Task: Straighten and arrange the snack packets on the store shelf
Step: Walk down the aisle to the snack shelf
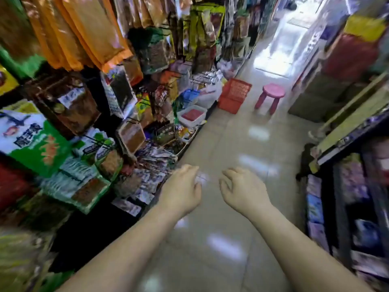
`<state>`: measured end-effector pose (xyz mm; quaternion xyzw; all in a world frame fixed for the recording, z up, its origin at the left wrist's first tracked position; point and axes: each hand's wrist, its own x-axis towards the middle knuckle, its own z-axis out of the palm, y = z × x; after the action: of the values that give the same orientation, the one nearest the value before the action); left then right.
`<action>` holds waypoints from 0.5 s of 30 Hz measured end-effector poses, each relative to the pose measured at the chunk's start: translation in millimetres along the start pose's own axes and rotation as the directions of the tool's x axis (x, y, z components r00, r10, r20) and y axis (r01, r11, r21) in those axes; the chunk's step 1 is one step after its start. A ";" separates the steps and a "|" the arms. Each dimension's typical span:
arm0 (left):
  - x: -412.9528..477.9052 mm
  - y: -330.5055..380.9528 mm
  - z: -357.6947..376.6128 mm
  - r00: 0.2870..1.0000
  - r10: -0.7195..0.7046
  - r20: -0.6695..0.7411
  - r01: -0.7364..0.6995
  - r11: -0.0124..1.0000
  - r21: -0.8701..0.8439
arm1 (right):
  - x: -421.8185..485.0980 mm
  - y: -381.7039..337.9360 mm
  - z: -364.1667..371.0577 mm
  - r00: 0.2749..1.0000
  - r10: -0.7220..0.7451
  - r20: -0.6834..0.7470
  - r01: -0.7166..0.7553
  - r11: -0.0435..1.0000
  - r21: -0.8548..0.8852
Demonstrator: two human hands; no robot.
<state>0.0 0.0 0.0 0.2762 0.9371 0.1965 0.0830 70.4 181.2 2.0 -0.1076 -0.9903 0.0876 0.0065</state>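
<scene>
A: Which surfaces carry goods?
B: Glossy beige tiled floor [221, 148]: red lattice plastic basket [234, 95] beside pink round plastic stool [271, 95]. Dark left-hand store shelf [90, 228]: blurred silvery foil snack packets [147, 178] heaped askew on its lowest ledge.

Print on the snack packets [31, 140] is too blurred to read.

Two hands are showing: left hand [181, 192], right hand [242, 190]. One pink stool [271, 94], one red basket [233, 95] and one white tub [182, 119] are showing too. Snack packets [147, 175] are blurring together, too many to count.
</scene>
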 end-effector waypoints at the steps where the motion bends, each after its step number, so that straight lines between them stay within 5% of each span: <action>1: 21.3 7.0 5.6 0.999 0.014 0.031 -0.013 0.999 -0.030 | 14.0 14.0 -1.1 1.000 0.016 0.015 -0.016 1.000 -0.005; 6: 141.5 44.2 35.7 0.989 0.077 0.125 -0.074 0.997 -0.028 | 102.9 89.7 -7.9 0.992 0.103 0.076 -0.100 0.994 -0.051; 15: 391.6 95.4 54.1 0.995 -0.013 0.102 0.015 1.000 -0.017 | 315.9 235.6 -26.2 0.990 0.076 0.116 -0.071 0.996 -0.044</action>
<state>-265.9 306.4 -28.1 0.2787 0.9317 0.1900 0.1346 -187.5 479.9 -15.3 -0.1388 -0.9859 0.0741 -0.0571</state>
